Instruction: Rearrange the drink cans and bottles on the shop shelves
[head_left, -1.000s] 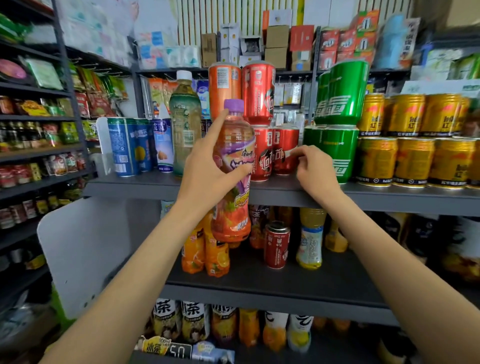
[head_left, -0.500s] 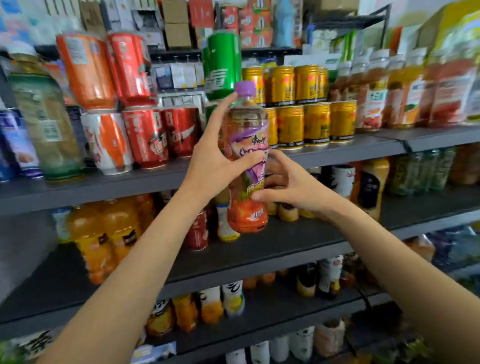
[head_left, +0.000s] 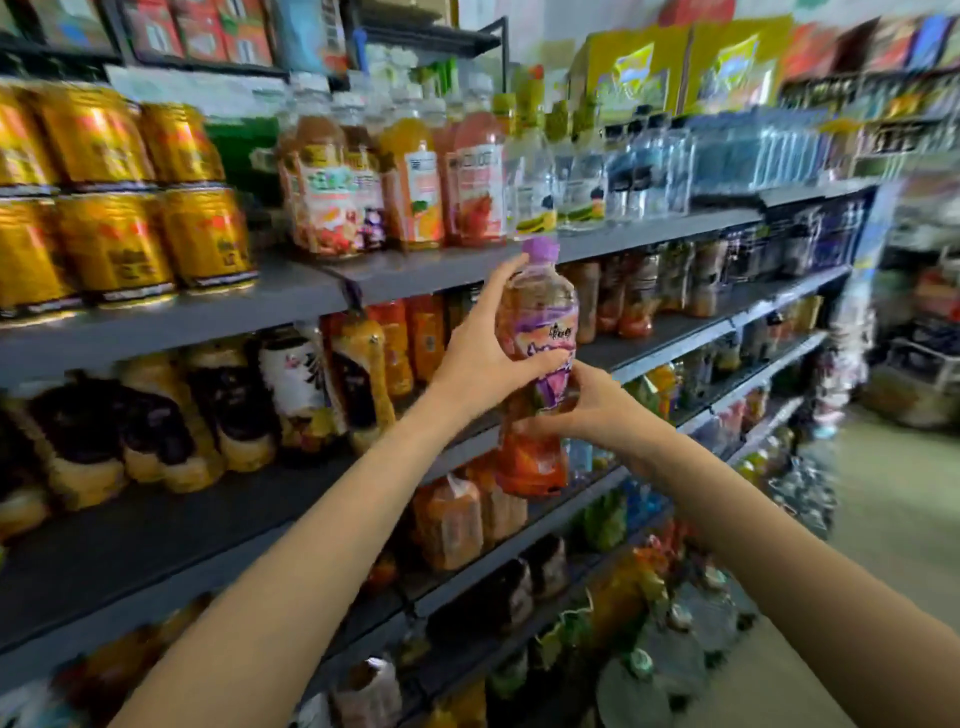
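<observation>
We carry the purple-capped bottle (head_left: 537, 364) upright, off the shelves, in both hands.

The bottle stands with its long axis near vertical, cap up, in front of the middle shelf (head_left: 670, 332) and just below the lip of the upper shelf (head_left: 467, 270). Our left hand (head_left: 480, 358) wraps the upper body from the left, thumb across the label, fingers curled round it. Our right hand (head_left: 597, 410) pinches the waist from the right, lower down, so the base hangs beneath both hands. Both are equally near; we judge either could set it down. Juice bottles (head_left: 395, 176) stand above, gold cans (head_left: 119, 197) further left. The view is blurred, so the target gap is unclear.
</observation>
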